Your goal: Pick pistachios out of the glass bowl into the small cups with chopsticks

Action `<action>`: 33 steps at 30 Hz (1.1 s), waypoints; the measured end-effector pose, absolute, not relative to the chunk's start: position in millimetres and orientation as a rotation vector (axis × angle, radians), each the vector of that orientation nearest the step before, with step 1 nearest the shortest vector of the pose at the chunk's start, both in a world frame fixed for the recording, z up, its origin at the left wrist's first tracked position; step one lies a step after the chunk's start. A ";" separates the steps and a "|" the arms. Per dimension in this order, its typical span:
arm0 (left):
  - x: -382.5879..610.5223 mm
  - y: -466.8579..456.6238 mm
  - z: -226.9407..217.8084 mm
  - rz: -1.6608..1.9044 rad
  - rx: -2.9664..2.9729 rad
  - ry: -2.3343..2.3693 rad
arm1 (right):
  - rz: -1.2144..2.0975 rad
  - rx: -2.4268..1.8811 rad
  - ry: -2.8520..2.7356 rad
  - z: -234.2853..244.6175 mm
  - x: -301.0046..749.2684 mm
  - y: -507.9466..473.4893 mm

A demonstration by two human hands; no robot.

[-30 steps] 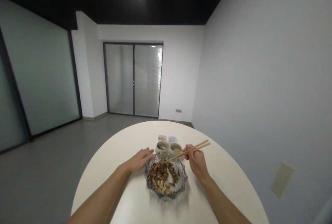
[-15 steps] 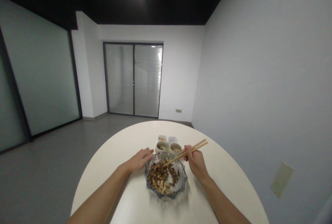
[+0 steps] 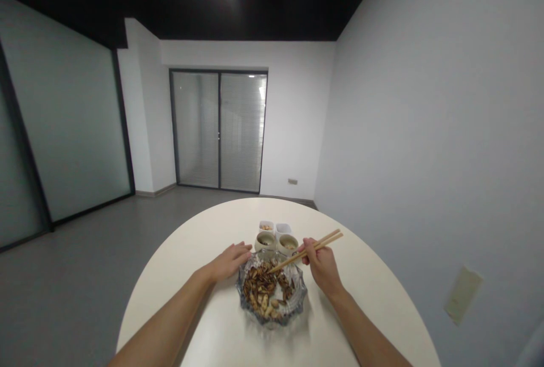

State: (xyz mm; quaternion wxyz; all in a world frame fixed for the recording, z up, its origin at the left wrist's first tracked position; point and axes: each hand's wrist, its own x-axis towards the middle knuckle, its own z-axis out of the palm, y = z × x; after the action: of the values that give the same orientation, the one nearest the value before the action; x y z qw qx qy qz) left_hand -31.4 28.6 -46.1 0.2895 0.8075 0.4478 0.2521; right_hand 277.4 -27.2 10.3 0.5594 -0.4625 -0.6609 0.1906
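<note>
A scalloped clear glass bowl point(image 3: 293, 315) stands on the table, holding brown striped seed-like pieces point(image 3: 259, 282) and pale peanuts in shells point(image 3: 267, 307). My left hand point(image 3: 229, 263) lies with fingers stretched out at the bowl's upper left rim, its fingertips touching or very close to it. In my right hand point(image 3: 322, 268), to the right of the bowl, is a pair of wooden chopsticks point(image 3: 327, 239). Their tips reach down among the brown pieces at the bowl's far side; whether they pinch one, I cannot tell.
Just behind the bowl stand two beige cups, a left cup point(image 3: 259, 246) and a right cup point(image 3: 289, 237). Farther back are a small white dish point(image 3: 261, 223) with light bits inside and another white dish point(image 3: 283, 228). All rest on a round white table point(image 3: 195, 242) near a wall point(image 3: 425, 129).
The chopsticks and my right hand have shifted very slightly to the right. My left hand and the bowl stay where they were.
</note>
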 end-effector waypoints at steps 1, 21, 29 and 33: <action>-31.5 28.9 -46.4 0.675 2.153 1.195 | 0.458 -1.093 -1.553 10.2 277.4 -26.9; -29.9 27.1 -43.1 0.670 2.170 1.194 | 0.488 -1.112 -1.552 15.5 276.1 -29.4; -31.8 30.7 -47.2 0.652 2.174 1.192 | 0.409 -1.077 -1.561 14.0 280.6 -29.1; -32.3 29.6 -46.8 0.659 2.167 1.188 | 0.320 -1.026 -1.471 12.6 284.2 -27.5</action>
State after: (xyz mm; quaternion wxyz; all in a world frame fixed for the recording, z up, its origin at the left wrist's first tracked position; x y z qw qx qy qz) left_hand -32.3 29.6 -46.8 0.2878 0.8114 0.4448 0.2469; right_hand 284.2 -27.5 12.6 0.6132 -0.4449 -0.6379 0.1388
